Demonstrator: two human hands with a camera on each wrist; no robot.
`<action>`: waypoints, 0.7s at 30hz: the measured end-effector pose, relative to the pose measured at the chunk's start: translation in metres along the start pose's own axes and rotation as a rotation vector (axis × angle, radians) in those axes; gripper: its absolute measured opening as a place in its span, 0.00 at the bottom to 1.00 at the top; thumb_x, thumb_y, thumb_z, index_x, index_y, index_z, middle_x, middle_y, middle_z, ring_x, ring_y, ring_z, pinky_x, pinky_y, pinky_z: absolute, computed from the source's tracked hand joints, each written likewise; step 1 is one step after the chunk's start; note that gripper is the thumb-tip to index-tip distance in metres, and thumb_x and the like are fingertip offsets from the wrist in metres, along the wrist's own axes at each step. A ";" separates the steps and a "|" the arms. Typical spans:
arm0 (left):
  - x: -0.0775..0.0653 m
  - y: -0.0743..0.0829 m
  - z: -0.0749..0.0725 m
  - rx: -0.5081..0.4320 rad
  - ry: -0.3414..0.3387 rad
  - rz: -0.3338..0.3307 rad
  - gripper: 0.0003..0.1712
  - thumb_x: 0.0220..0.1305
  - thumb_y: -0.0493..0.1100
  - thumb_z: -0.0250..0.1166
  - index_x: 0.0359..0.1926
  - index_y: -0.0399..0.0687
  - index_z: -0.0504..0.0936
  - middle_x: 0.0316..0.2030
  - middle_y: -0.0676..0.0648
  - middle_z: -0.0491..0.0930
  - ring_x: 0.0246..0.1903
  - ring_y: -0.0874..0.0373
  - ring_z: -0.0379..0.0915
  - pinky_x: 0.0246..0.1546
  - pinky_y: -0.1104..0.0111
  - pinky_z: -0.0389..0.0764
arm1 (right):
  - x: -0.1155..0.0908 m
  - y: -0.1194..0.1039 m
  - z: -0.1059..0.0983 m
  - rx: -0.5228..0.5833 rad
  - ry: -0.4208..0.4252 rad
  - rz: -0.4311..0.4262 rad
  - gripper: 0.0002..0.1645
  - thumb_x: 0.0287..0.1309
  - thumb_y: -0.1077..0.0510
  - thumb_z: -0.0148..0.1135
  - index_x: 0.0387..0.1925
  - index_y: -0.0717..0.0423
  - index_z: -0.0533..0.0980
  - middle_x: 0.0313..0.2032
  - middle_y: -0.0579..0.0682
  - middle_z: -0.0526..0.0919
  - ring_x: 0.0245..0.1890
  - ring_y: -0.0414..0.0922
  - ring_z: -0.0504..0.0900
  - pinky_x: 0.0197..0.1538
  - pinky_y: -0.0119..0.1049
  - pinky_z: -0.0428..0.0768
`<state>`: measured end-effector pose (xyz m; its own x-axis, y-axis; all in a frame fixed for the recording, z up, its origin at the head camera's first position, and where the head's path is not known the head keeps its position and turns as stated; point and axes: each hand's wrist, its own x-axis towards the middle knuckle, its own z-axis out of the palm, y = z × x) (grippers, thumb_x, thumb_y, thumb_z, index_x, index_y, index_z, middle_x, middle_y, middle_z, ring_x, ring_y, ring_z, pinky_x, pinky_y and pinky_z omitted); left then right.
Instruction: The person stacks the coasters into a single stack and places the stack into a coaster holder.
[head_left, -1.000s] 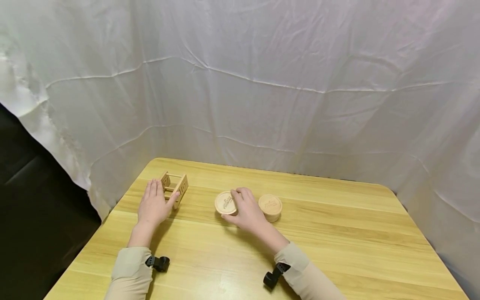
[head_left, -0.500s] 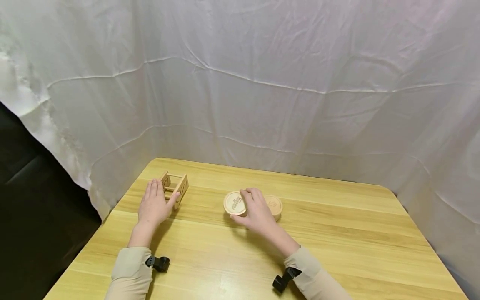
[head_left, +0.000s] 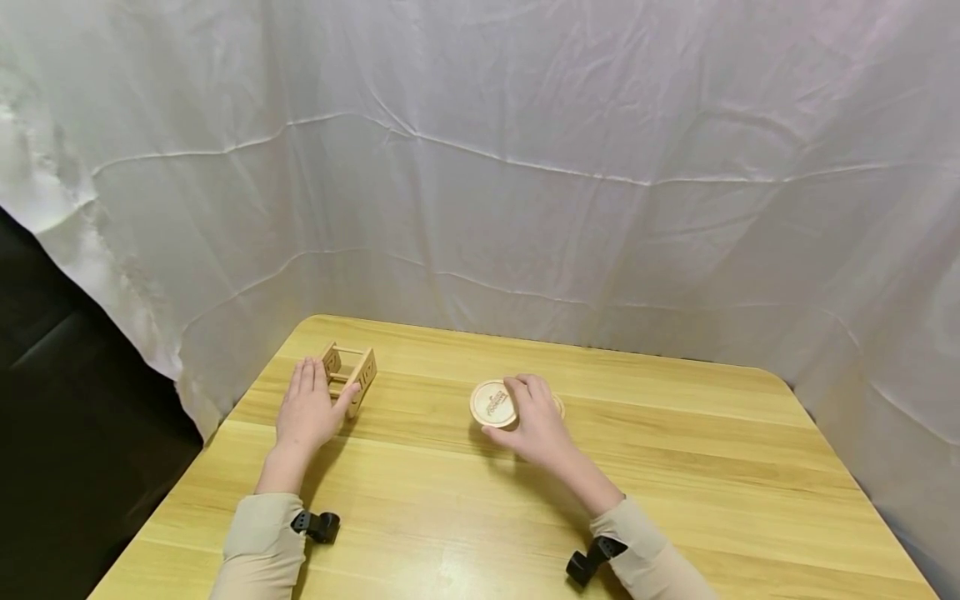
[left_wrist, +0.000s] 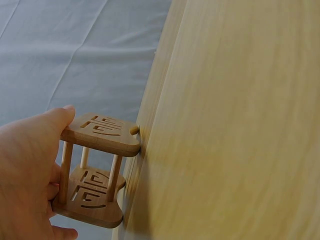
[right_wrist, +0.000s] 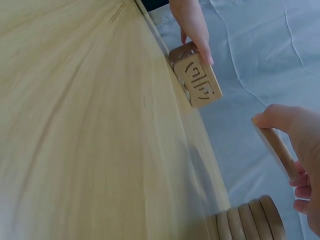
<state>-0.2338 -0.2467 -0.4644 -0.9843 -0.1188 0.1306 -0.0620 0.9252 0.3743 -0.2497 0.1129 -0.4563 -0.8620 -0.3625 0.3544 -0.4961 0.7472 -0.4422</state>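
On the left part of the table my left hand (head_left: 306, 412) grips a small wooden coaster holder (head_left: 366, 372), its thumb on one cut-out side panel and fingers at the other. The left wrist view shows the coaster holder (left_wrist: 100, 132) with its dowels between two panels. My right hand (head_left: 536, 423) pinches a round wooden coaster (head_left: 492, 404) by its edge, printed face up. A stack of coasters (head_left: 559, 406) is mostly hidden behind that hand. In the right wrist view, the held coaster (right_wrist: 278, 151) is apart from the stack (right_wrist: 247, 222) of several coasters.
A light wood-grain table (head_left: 420, 500) lies under both hands. Pale cloth curtains (head_left: 525, 167) hang behind it and along its sides. A dark surface (head_left: 67, 433) is at the far left. Each wrist wears a small black camera (head_left: 321, 527).
My right hand has moved to the right with the coaster, which now comes close to the stack and covers much of it from above. The left hand and coaster holder have not moved.
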 end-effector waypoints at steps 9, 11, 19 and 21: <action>-0.001 0.000 0.000 0.002 0.005 0.001 0.54 0.72 0.68 0.40 0.72 0.23 0.42 0.73 0.24 0.37 0.74 0.29 0.32 0.75 0.42 0.39 | -0.009 0.015 -0.009 0.030 0.016 0.019 0.51 0.41 0.42 0.77 0.63 0.63 0.69 0.59 0.61 0.70 0.62 0.55 0.67 0.64 0.53 0.75; 0.000 -0.001 0.001 0.002 0.005 0.001 0.54 0.72 0.68 0.40 0.72 0.23 0.42 0.73 0.24 0.37 0.74 0.29 0.32 0.75 0.43 0.38 | -0.011 0.019 -0.011 0.028 0.021 0.019 0.51 0.41 0.42 0.77 0.63 0.64 0.68 0.59 0.61 0.70 0.62 0.55 0.67 0.64 0.53 0.75; -0.001 0.000 0.001 0.002 0.017 0.003 0.53 0.72 0.67 0.42 0.72 0.22 0.43 0.73 0.24 0.38 0.74 0.29 0.33 0.75 0.42 0.39 | -0.016 0.031 -0.018 0.033 0.043 0.042 0.52 0.41 0.43 0.78 0.63 0.63 0.68 0.59 0.61 0.69 0.61 0.56 0.68 0.61 0.55 0.77; -0.001 0.000 0.001 0.002 0.018 0.002 0.53 0.72 0.67 0.42 0.72 0.22 0.43 0.73 0.24 0.39 0.74 0.29 0.33 0.75 0.42 0.40 | -0.017 0.034 -0.020 0.027 0.048 0.048 0.52 0.41 0.43 0.78 0.63 0.63 0.68 0.59 0.61 0.69 0.61 0.56 0.68 0.61 0.55 0.77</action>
<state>-0.2333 -0.2465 -0.4650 -0.9813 -0.1232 0.1479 -0.0603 0.9264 0.3718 -0.2494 0.1553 -0.4609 -0.8790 -0.2992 0.3712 -0.4578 0.7473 -0.4816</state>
